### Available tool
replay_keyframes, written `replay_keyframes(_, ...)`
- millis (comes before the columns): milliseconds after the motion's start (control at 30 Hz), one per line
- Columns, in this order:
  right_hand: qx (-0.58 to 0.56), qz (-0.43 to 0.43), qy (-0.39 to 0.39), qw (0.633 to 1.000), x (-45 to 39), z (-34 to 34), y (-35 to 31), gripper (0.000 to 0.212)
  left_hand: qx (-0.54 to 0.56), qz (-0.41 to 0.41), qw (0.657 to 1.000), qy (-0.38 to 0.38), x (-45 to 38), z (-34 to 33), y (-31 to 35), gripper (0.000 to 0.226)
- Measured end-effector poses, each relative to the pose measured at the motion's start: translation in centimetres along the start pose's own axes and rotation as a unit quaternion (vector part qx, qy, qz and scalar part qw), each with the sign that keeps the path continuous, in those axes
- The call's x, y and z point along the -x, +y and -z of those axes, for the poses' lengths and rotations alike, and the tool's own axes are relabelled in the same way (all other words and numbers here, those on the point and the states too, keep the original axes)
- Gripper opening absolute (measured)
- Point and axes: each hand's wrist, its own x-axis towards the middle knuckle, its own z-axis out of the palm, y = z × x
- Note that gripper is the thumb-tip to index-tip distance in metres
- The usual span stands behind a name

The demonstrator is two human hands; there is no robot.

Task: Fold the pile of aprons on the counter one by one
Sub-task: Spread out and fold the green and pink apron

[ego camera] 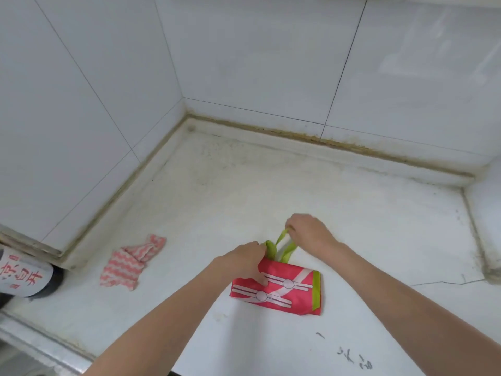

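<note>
Fingers of the left hand [241,257] and right hand [307,230] pinch lime-green fabric straps [284,249] above the folded red patterned apron [279,290]; white desk [352,226] lies bare toward the tiled walls.

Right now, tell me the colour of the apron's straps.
Lime green straps, clearest in the head view.

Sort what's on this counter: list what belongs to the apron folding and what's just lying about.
Belongs to the job:
- folded red apron with white pattern
- its lime-green straps, held by left hand and right hand

Lying about:
- crumpled pink-and-white zigzag cloth
- dark bottle with white label
</note>
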Motion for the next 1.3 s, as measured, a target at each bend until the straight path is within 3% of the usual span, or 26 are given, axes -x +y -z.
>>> replay_keyframes(67, -0.167, -0.028, 0.017, 0.985, -0.3, 2.9, -0.3, 0.022, 0.019, 0.002, 1.0, 0.006, -0.1, 0.0, 0.0, 0.056)
replay_keyframes(133, -0.336, -0.05, -0.038, 0.94, 0.3, 6.1, -0.8, 0.019, 0.03, -0.002, 1.0, 0.002, -0.1, 0.2, -0.1, 0.054)
replay_keyframes(200, -0.374, -0.055, -0.132, 0.916, 1.4, 9.4, -1.0, 0.016, 0.014, -0.019, 1.0, 0.003, 0.1, 0.5, 0.0, 0.052)
replay_keyframes(333, -0.186, -0.078, -0.29, 0.936, 3.1, 15.3, -1.0, 0.018, -0.011, -0.05, 0.999, 0.009, 1.0, 0.8, 0.1, 0.049)
replay_keyframes(467, 0.06, -0.204, -0.377, 0.901, 3.8, 19.1, -2.0, 0.027, -0.015, -0.063, 0.998, 0.012, 2.1, 2.1, 0.0, 0.042)
replay_keyframes(533, 0.209, -0.217, -0.328, 0.895, 4.0, 19.4, -2.6, 0.022, -0.029, -0.072, 0.996, 0.042, 2.5, 3.4, 0.2, 0.039)
replay_keyframes(600, 0.262, -0.215, -0.251, 0.907, 4.1, 19.4, -3.1, 0.019, -0.055, -0.082, 0.993, 0.066, 2.7, 4.7, 0.6, 0.038)
replay_keyframes(633, 0.271, -0.213, -0.218, 0.913, 4.3, 19.4, -3.3, 0.042, -0.064, -0.086, 0.991, 0.076, 2.9, 5.3, 0.7, 0.038)
replay_keyframes(700, 0.24, -0.208, -0.208, 0.925, 4.7, 19.7, -3.3, 0.087, -0.042, -0.091, 0.991, 0.09, 3.1, 6.3, 0.2, 0.035)
replay_keyframes(733, 0.203, -0.206, -0.206, 0.935, 5.2, 20.0, -3.2, 0.099, -0.014, -0.098, 0.99, 0.103, 3.1, 6.8, -0.2, 0.032)
replay_keyframes(867, 0.081, -0.236, -0.216, 0.944, 7.1, 20.4, -2.3, 0.112, 0.149, -0.124, 0.969, 0.154, 3.8, 8.7, -1.5, 0.026)
replay_keyframes(933, -0.003, -0.251, -0.219, 0.943, 7.9, 19.7, -1.5, 0.109, 0.314, -0.145, 0.924, 0.16, 4.6, 9.7, -1.4, 0.021)
replay_keyframes(1000, -0.13, -0.252, -0.202, 0.937, 8.7, 18.3, -0.9, 0.1, 0.475, -0.181, 0.849, 0.145, 5.5, 10.8, -1.1, 0.029)
replay_keyframes(1067, -0.258, -0.241, -0.17, 0.92, 9.4, 16.2, -0.7, 0.088, 0.573, -0.215, 0.779, 0.138, 6.0, 11.8, -0.5, 0.04)
replay_keyframes(1133, -0.353, -0.237, -0.104, 0.899, 9.4, 13.8, -0.6, 0.071, 0.645, -0.232, 0.713, 0.149, 6.4, 12.9, 0.6, 0.03)
replay_keyframes(1200, -0.402, -0.265, 0.04, 0.876, 8.8, 12.1, -0.4, 0.055, 0.675, -0.238, 0.683, 0.146, 7.0, 13.9, 1.9, 0.022)
replay_keyframes(1300, -0.416, -0.304, 0.313, 0.798, 7.5, 11.8, 0.1, 0.036, 0.674, -0.259, 0.688, 0.072, 7.7, 14.2, 3.3, 0.026)
